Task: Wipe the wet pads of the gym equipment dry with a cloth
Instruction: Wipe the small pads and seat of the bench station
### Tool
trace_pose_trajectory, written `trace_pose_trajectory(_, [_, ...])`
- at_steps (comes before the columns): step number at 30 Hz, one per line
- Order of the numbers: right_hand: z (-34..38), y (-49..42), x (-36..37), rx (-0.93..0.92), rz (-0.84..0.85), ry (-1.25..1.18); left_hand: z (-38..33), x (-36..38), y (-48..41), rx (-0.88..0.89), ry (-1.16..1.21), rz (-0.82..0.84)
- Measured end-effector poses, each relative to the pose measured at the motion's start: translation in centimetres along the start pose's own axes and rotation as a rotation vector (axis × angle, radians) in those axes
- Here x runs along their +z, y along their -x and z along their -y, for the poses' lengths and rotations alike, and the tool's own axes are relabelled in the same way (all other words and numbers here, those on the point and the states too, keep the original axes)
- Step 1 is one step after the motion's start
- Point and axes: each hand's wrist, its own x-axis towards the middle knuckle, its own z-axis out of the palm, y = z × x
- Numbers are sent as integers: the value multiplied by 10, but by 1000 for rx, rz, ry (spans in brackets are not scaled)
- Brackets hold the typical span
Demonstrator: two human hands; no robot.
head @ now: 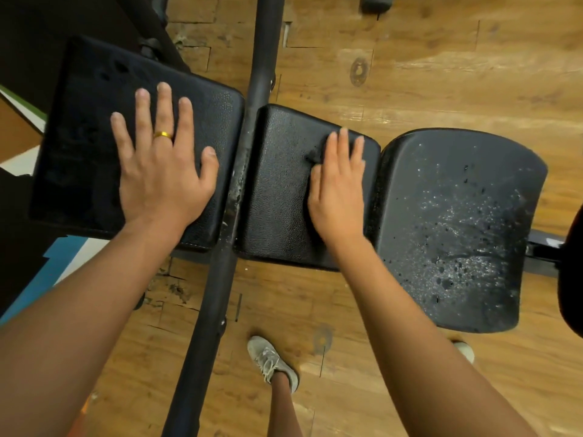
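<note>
Head view. The step in hand, as I judge it, is drying the middle pad (280, 190). To do it well: palm flat, even pressure, overlapping strokes from edge to edge. Then on to the right pad (457, 222), which is speckled with droplets and looks the wettest. Bracing with the other hand should stop the bench rocking.

My left hand (161, 165) has its fingers spread and straight, with the palm flat on the left pad (79, 137), grasping nothing. My right hand (339, 190) has its fingers straight and close together, pressed flat on the middle pad. A dark scrap pokes out by its thumb side. It is likely the cloth (312, 157), mostly hidden under the palm, but I can't tell for sure. A dark bar (252, 89) crosses between the left and middle pads.
</note>
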Motion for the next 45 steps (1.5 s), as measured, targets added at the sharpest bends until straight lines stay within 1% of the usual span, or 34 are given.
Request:
trace_pose_trajectory(2, [9, -17, 3, 108, -51, -36, 1, 1, 0, 4, 2, 0])
trace_pose_trajectory(3, [20, -12, 6, 118, -70, -49, 1, 1, 0, 3, 3, 1])
trace_pose_trajectory(4, [32, 1, 11, 76, -72, -51, 1, 0, 0, 0, 7, 4])
trace_pose_trajectory(6, [50, 47, 19, -132, 28, -23, 0, -2, 0, 2, 10, 8])
trace_pose_trajectory(7, [48, 69, 18, -234, 91, -7, -1, -3, 0, 3, 9, 9])
trace_pose_trajectory(8, [36, 82, 15, -286, 127, 11, -1, -3, -1, 3, 7, 9])
trace_pose_trajectory(9, [18, 88, 11, -273, 141, 26, -1, -3, -1, 5, 4, 12])
trace_pose_trajectory(10, [-1, 86, 5, -211, 125, 34, 0, -3, 0, 2, 1, 14])
trace_pose_trajectory(12, [-28, 68, -5, -38, 57, 35, 1, -1, 0, -1, 2, 12])
trace_pose_trajectory(14, [-27, 37, -3, 85, -16, 18, 1, 0, -1, 6, 6, 7])
trace_pose_trajectory(16, [-3, 7, 3, 130, -63, -16, 2, 0, -1, 7, 10, 5])
trace_pose_trajectory(19, [38, -28, 14, 65, -85, -67, 1, 1, -1, -2, 4, 10])
trace_pose_trajectory(21, [59, -29, 20, -3, -101, -53, 1, 0, -1, -3, 8, 8])
trace_pose_trajectory(23, [69, -8, 24, -85, -75, -48, 1, 0, 0, -2, 9, 9])
trace_pose_trajectory(25, [70, 31, 27, -167, -20, -54, 1, -1, 0, -5, 5, 12])
trace_pose_trajectory(28, [53, 87, 28, -240, 54, -18, 1, -1, 0, -6, 3, 12])
trace_pose_trajectory(29, [43, 94, 28, -229, 48, -20, 1, -1, 0, -5, 5, 11])
trace_pose_trajectory(30, [32, 94, 28, -180, 25, -38, 1, -1, 0, -3, 8, 11])
trace_pose_trajectory(32, [15, 79, 22, -19, -49, -72, 1, 0, -1, -3, 8, 13])
trace_pose_trajectory(34, [2, 51, 16, 93, -113, -91, 2, 0, -1, -8, 4, 14])
trace_pose_trajectory(36, [-2, 15, 12, 136, -144, -90, 2, 1, -1, -6, 3, 11])
trace_pose_trajectory(39, [13, -33, 7, 180, -185, -84, 2, 2, -2, -1, 0, 10])
trace_pose_trajectory(42, [34, -44, 12, 141, -210, -79, 2, 3, -1, -2, -1, -2])
trace_pose_trajectory(45, [47, -9, 21, -34, -172, -100, 1, 2, 0, 7, 1, -11])
